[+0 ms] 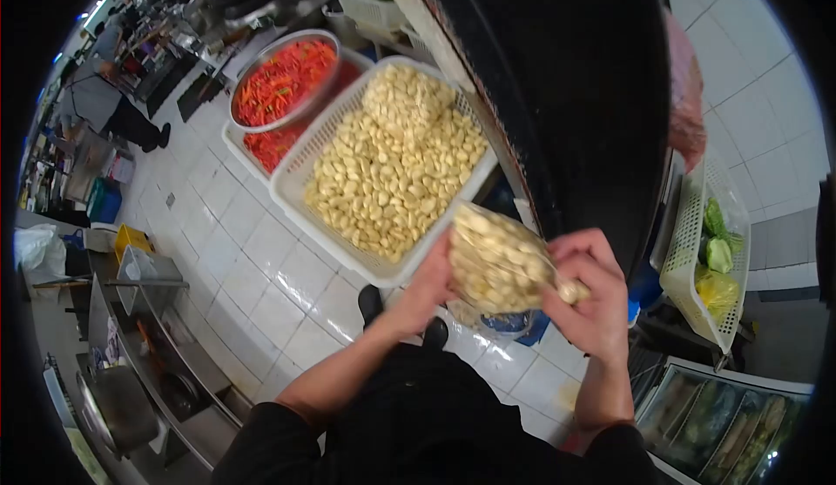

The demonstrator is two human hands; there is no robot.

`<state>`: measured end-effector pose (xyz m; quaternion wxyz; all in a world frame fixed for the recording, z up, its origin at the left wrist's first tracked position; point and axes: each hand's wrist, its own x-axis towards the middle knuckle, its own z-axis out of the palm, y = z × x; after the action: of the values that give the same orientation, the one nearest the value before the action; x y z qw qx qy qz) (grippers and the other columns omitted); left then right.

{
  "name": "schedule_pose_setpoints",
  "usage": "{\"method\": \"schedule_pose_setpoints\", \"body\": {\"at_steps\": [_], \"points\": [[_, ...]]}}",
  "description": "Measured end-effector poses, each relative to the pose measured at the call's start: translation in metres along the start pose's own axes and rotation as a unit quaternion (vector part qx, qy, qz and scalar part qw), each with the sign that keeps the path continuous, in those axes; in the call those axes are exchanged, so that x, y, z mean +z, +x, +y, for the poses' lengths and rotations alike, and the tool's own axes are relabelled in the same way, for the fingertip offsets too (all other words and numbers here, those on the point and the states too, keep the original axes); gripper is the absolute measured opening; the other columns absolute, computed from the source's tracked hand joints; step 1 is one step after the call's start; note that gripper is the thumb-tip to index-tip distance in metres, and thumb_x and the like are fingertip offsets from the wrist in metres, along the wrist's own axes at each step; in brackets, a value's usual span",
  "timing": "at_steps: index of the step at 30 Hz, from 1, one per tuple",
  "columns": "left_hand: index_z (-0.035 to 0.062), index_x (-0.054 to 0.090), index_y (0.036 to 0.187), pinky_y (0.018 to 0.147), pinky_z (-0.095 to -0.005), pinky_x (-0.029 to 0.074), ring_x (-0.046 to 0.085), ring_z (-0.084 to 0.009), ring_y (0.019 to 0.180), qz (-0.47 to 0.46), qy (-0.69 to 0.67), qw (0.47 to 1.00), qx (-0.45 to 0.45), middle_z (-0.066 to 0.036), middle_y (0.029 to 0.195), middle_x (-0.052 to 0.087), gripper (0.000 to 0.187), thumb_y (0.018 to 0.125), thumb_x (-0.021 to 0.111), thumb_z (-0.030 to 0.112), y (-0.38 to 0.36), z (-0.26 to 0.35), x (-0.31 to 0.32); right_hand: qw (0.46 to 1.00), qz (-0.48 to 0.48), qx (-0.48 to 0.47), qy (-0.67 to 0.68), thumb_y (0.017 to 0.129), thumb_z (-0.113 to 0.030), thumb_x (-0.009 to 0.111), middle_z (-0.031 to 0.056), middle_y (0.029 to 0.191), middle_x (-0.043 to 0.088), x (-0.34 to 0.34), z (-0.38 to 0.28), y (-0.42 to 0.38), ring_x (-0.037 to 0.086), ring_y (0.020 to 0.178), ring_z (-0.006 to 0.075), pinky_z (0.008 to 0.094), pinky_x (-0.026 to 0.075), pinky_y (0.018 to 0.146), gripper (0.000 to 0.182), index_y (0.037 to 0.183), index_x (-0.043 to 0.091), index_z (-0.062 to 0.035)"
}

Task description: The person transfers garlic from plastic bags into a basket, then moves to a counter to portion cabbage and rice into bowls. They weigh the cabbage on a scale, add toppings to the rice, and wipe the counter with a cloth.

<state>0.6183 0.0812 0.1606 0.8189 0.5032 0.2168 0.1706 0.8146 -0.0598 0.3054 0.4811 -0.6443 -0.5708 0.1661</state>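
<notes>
A clear plastic bag of pale peeled cloves [496,263] hangs between my two hands, just right of the basket. My left hand [428,280] is closed on the bag's left side. At its right end, my right hand [592,289] grips the bag, fingers bent, with a few cloves showing at the fingers. The white plastic basket [287,191] is filled with loose pale cloves [374,189]. Another clear bag of cloves [407,100] lies on top of them at the far end.
A metal bowl of red chillies [289,80] stands beyond the basket. Dark equipment [575,76] rises at the right, near a basket of green vegetables [718,254]. Metal shelving [174,337] stands at left. Another person [104,102] is far left.
</notes>
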Motion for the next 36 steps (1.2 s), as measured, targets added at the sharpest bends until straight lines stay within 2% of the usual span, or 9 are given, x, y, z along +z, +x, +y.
{"method": "schedule_pose_setpoints", "body": {"at_steps": [5,7,11,15,21,23,30,33,36], "points": [[0.0061,0.033,0.167,0.12,-0.0398,0.042,0.052,-0.0292,0.146,0.193,0.032,0.958,0.211,-0.015,0.164,0.047,0.069,0.109,0.061,0.028,-0.023,0.15,-0.114,0.995,-0.026,-0.091,-0.026,0.08,0.001,0.072,0.0166,0.112,0.057,0.082,-0.03,0.101,0.064,0.101,0.0349,0.0394,0.054,0.089,0.018,0.097,0.064,0.0021],[0.0038,0.049,0.157,0.119,-0.0423,0.043,0.057,-0.0284,0.142,0.203,0.386,0.841,0.32,-0.017,0.152,0.06,0.059,0.105,0.07,0.02,-0.024,0.184,-0.146,0.992,-0.079,-0.09,0.037,0.08,0.001,0.074,0.0165,0.117,0.056,0.14,0.005,0.128,0.061,0.112,0.0352,0.0402,0.051,0.098,0.022,0.102,0.069,0.0001],[0.0095,0.062,0.143,0.116,-0.0457,0.043,0.065,-0.0302,0.133,-0.112,0.591,0.767,0.224,-0.013,0.135,0.072,0.048,0.097,0.076,0.016,0.012,0.179,-0.183,0.991,-0.074,-0.102,-0.051,0.082,-0.003,0.077,0.0148,0.121,0.055,0.238,0.067,0.14,0.054,0.121,0.0352,0.043,0.046,0.104,0.027,0.108,0.074,-0.0061],[0.0094,0.069,0.129,0.108,-0.0455,0.046,0.07,-0.0317,0.117,-0.074,0.51,0.838,0.177,-0.01,0.12,0.075,0.043,0.091,0.085,0.02,0.038,0.15,-0.218,0.985,-0.101,-0.065,-0.121,0.083,-0.004,0.079,0.014,0.122,0.055,0.248,0.057,0.143,0.053,0.122,0.0354,0.0457,0.046,0.103,0.025,0.107,0.077,-0.0098],[0.0149,0.071,0.123,0.105,-0.0418,0.038,0.066,-0.0219,0.108,-0.138,0.559,0.79,0.212,-0.002,0.111,0.073,0.037,0.092,0.083,0.031,0.065,0.147,-0.241,0.99,-0.107,-0.048,-0.072,0.095,-0.02,0.074,0.0158,0.118,0.054,0.227,0.068,0.149,0.055,0.115,0.0366,0.0441,0.05,0.099,0.018,0.108,0.074,-0.0066],[0.0125,0.075,0.11,0.103,-0.0426,0.039,0.062,-0.0226,0.106,-0.181,0.641,0.691,0.28,-0.002,0.098,0.071,0.032,0.089,0.087,0.033,0.074,0.148,-0.261,0.985,-0.122,0.016,-0.121,0.097,-0.022,0.073,0.0164,0.116,0.055,0.214,0.084,0.146,0.056,0.116,0.0352,0.0429,0.05,0.098,0.019,0.104,0.072,-0.0039],[0.0143,0.076,0.107,0.107,-0.046,0.041,0.055,-0.0267,0.115,-0.181,0.571,0.759,0.253,-0.003,0.112,0.068,0.038,0.086,0.089,0.042,0.088,0.15,-0.301,0.954,-0.132,0.136,-0.232,0.104,-0.021,0.066,0.0171,0.114,0.062,0.214,0.11,0.129,0.062,0.114,0.0396,0.0451,0.053,0.1,0.02,0.108,0.069,-0.0021],[0.0137,0.071,0.124,0.115,-0.0473,0.041,0.051,-0.0356,0.131,-0.15,0.611,0.722,0.286,-0.01,0.137,0.059,0.064,0.076,0.096,0.048,0.08,0.145,-0.305,0.928,-0.088,0.127,-0.339,0.1,-0.026,0.072,0.02,0.123,0.064,0.218,0.124,0.12,0.063,0.117,0.0406,0.0449,0.053,0.103,0.034,0.122,0.066,-0.0009],[0.0125,0.051,0.148,0.125,-0.0526,0.038,0.032,-0.0441,0.155,-0.11,0.556,0.804,0.181,-0.019,0.162,0.034,0.102,0.066,0.102,0.044,0.066,0.131,-0.293,0.946,-0.103,0.221,-0.215,0.091,-0.033,0.084,0.0243,0.137,0.063,0.216,0.081,0.13,0.062,0.127,0.0405,0.0445,0.051,0.109,0.065,0.139,0.058,0.0019]]}}
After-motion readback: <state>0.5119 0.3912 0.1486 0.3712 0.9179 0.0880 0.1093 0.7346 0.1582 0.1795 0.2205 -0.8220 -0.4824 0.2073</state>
